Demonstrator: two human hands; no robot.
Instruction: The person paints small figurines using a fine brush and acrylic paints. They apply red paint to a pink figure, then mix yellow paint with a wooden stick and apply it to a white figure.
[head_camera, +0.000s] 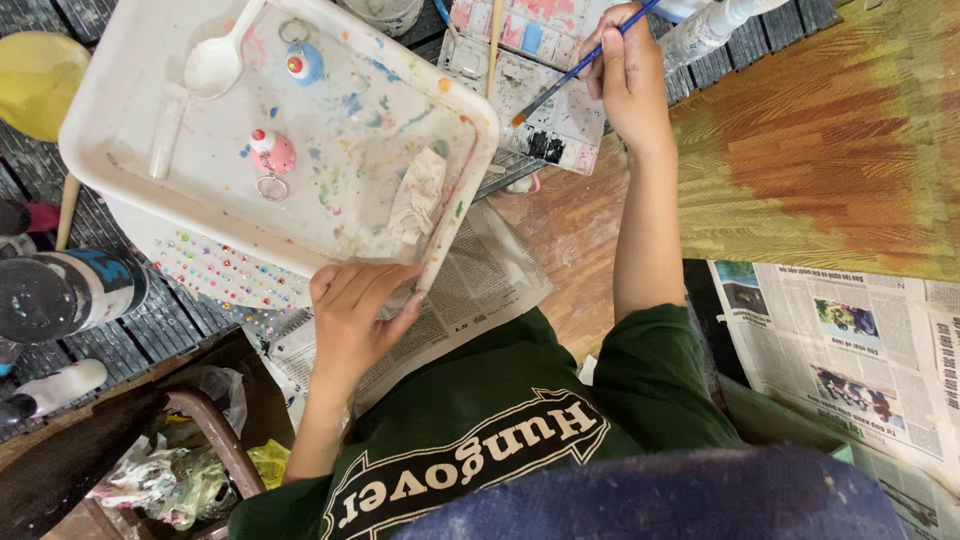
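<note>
My left hand (350, 312) grips the near rim of a white paint-spattered tray (120, 75), fingers curled over its edge. In the tray lie a white plastic spoon (215, 62), a small blue keychain figure (303, 62), a pink keychain figure (271, 153) and a crumpled tissue (420, 195). My right hand (628, 75) holds a thin blue-handled paintbrush (560, 85). Its tip rests over a paint palette (545, 90), near a patch of black paint (546, 148).
Newspaper (470, 290) lies under the tray, and more newspaper (850, 350) lies at the right. A sheet of coloured gem stickers (215, 270) sits below the tray. A dark can (60, 292), a yellow round object (35, 80) and a bin of scraps (170, 470) stand at the left.
</note>
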